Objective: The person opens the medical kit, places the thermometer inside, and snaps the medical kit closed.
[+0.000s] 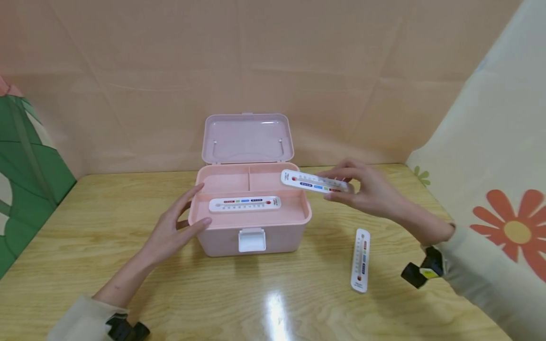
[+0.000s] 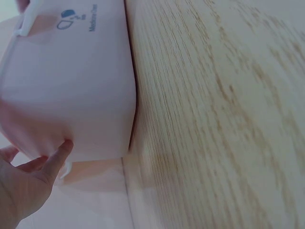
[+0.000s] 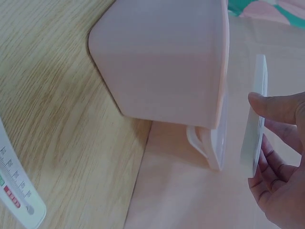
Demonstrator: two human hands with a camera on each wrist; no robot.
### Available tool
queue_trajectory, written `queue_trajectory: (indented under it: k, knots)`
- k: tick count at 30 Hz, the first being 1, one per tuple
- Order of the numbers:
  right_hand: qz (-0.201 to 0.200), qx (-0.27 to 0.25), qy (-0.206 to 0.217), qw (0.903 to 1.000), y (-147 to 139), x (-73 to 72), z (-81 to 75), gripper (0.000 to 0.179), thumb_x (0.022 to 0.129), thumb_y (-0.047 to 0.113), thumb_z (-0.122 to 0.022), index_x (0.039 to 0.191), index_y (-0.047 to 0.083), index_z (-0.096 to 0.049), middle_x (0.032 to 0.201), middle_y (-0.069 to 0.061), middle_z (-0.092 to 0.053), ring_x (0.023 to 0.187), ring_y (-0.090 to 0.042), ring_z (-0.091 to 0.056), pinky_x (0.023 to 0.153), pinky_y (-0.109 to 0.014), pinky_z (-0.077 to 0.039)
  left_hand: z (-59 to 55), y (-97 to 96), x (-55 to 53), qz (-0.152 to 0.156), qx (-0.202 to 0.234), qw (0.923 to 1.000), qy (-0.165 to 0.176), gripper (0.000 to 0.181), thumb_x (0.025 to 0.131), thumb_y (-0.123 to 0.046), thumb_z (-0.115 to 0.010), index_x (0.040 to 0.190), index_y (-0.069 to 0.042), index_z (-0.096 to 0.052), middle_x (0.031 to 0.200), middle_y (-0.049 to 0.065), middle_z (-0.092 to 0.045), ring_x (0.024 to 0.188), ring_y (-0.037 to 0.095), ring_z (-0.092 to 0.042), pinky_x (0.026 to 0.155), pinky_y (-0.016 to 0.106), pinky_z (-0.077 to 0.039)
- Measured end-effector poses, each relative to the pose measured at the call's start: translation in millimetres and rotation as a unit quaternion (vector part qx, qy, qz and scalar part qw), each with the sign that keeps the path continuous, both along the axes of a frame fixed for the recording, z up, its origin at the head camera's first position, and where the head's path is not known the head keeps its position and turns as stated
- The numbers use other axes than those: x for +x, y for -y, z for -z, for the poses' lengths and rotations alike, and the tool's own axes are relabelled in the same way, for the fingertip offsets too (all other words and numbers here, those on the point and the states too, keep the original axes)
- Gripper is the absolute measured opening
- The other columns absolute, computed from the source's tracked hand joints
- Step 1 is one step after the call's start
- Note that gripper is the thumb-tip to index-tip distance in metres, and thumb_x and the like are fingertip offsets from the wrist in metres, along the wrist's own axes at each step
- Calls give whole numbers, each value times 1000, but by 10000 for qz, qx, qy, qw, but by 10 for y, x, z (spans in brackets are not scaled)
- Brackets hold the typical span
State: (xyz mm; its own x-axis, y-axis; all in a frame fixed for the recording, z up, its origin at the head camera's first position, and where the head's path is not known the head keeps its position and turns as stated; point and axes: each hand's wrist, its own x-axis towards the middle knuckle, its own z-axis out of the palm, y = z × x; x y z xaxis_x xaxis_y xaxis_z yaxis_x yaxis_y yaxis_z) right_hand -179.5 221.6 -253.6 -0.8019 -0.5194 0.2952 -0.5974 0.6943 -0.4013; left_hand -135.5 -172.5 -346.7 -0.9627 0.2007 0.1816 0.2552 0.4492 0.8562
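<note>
A pink medicine box (image 1: 250, 240) stands with its lid (image 1: 247, 138) raised, a white latch (image 1: 251, 240) on its front. My left hand (image 1: 177, 227) touches the box's left side with spread fingers, thumb near the front corner; the left wrist view shows its fingertips (image 2: 66, 144) against the wall. In the tray's front compartment lies a white thermometer (image 1: 245, 204). My right hand (image 1: 362, 184) pinches a second thermometer (image 1: 304, 181) between thumb and fingers, its far end over the tray's right back edge. A third thermometer (image 1: 360, 260) lies on the table, right of the box.
The wooden table (image 1: 170, 293) reaches back to a plain peach cloth (image 1: 247, 57). Two smaller compartments (image 1: 223, 179) sit at the tray's back. Patterned cloth hangs at both sides, with a red flower (image 1: 516, 232) on the right one.
</note>
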Motion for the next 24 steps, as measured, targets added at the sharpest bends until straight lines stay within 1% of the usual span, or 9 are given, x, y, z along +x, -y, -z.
queue_trajectory:
  k: [8, 14, 20, 24]
  knots:
    - [-82, -78, 336, 9994, 118, -2, -26, 36, 81, 20, -77, 116, 15, -70, 101, -4, -61, 83, -18, -50, 66, -27, -39, 10, -4, -9, 24, 30, 10000, -59, 71, 92, -25, -64, 152, -31, -26, 158, 10, -22, 138, 40, -34, 98, 57, -46]
    - [-155, -104, 469, 9987, 202, -1, -48, 36, 81, 22, -78, 116, 15, -71, 102, -5, -62, 85, -18, -51, 68, -28, -40, 11, -8, -10, 39, 51, 10000, -51, 71, 92, -25, -64, 151, -33, -26, 158, 9, -22, 138, 40, -34, 98, 57, -46]
    - [-362, -213, 579, 9974, 313, -50, -5, 36, 80, 16, -79, 115, 14, -72, 103, -5, -63, 87, -19, -52, 72, -33, -42, 9, -1, -10, 18, 48, 10000, -52, 71, 92, -26, -64, 151, -33, -26, 158, 9, -21, 138, 40, -33, 98, 57, -46]
    - [-400, -184, 737, 9963, 398, -59, 40, 38, 79, 13, -79, 116, 15, -71, 104, -5, -62, 87, -20, -51, 69, -32, -41, 9, 4, -12, 12, 39, 10000, -57, 70, 92, -26, -64, 151, -34, -26, 158, 10, -21, 138, 40, -33, 98, 57, -46]
